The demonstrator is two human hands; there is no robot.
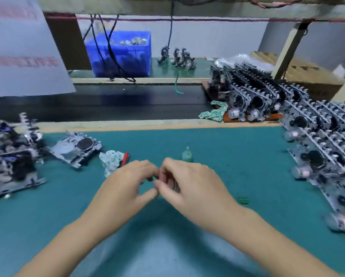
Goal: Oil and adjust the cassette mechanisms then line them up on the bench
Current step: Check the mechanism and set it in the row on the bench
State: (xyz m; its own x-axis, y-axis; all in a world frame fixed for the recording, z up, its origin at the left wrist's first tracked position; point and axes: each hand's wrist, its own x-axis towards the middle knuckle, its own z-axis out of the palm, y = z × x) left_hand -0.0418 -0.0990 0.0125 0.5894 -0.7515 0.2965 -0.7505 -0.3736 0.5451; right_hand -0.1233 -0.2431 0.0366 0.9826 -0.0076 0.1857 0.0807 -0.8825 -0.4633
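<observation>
- While both hands are being held together above the teal counter point(237, 156), a small green item point(154, 178) is being pinched between them; what it is cannot be made out.
- The left hand point(127, 182) is being kept curled, its thumb and fingertips meeting those of the right hand point(185, 182), whose fingers are likewise being bent round the small item.
- One cassette mechanism point(75, 148) is being left lying flat on the counter to the left, beyond the hands and apart from them.
- A pile of mechanisms point(9, 154) is being kept at the far left edge.
- Rows of mechanisms point(325, 148) are being kept lined up along the right side, standing on edge and touching one another.
- A small oil bottle point(187, 155) is being left upright just beyond the right hand.
- A crumpled cloth point(110, 159) and a red-handled tool point(125, 159) are being left side by side near the left hand.
- A blue bin point(125, 56) is being kept at the back, beyond a dark belt point(107, 102).
- A second crumpled cloth point(214, 111) is being left beside the far rows.
</observation>
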